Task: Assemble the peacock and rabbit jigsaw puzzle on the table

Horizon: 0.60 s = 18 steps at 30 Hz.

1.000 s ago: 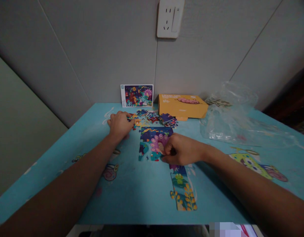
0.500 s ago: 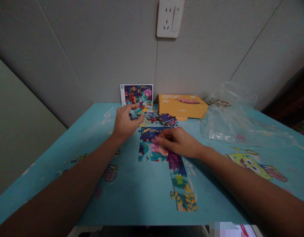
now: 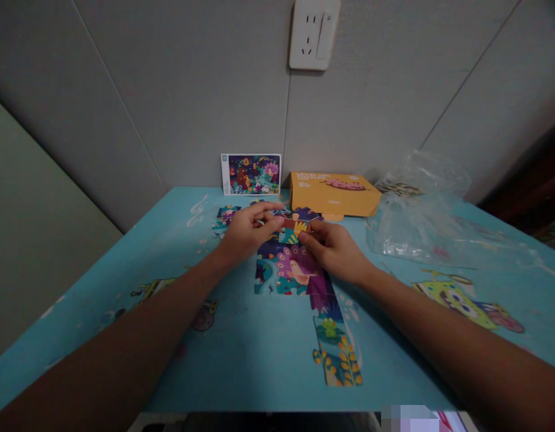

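Observation:
Above the partly joined jigsaw puzzle (image 3: 299,273), a jigsaw piece (image 3: 291,231) with a yellow plant on teal and a brown edge is held up. My right hand (image 3: 335,249) pinches its right side between thumb and fingers. At the piece's left edge, the thumb and fingers of my left hand (image 3: 250,231) are closed on it. The joined part runs down on the right to a strip with a frog and yellow leaves (image 3: 338,354). Behind my hands lie loose pieces (image 3: 306,213), partly hidden; more loose pieces (image 3: 227,213) lie left of them.
A picture card (image 3: 252,174) leans on the wall at the back. Right of it stands a yellow puzzle box (image 3: 335,195). A clear plastic bag (image 3: 421,225) lies at the right. The blue table cover (image 3: 241,360) has printed cartoon figures. A wall socket (image 3: 314,36) is above.
My left hand has moved right from the loose pieces, and my right hand has risen off the joined puzzle. The yellow-plant piece is now between them.

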### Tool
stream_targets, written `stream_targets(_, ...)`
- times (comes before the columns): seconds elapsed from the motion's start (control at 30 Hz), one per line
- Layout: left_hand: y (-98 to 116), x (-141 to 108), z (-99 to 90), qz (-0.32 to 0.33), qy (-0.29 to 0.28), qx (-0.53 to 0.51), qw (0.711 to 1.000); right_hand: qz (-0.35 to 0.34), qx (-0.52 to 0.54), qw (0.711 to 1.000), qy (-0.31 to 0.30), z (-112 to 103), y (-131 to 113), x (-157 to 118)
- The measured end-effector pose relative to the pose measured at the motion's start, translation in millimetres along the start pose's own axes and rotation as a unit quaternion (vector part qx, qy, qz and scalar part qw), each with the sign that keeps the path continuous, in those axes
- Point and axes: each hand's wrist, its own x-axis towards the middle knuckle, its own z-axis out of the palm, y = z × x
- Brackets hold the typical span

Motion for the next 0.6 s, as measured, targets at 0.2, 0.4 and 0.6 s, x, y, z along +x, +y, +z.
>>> stream_targets(0.2,-1.2,-0.4,-2.5,0.033,-0.048,0.064,0.996,-0.015,-0.004,0.999,-0.032,-0.3,-1.3,-1.3)
stream_targets(0.4,-4.7,0.6,-4.8,0.037,-0.069,0.062,0.995,-0.029,-0.008,0.998,-0.048,-0.7,-0.9,-2.4)
stream_targets(0.6,-5.4,-0.6,-4.3,0.036,-0.081,0.068,0.994,-0.025,-0.018,0.998,-0.055,-0.7,0.7,-2.9)
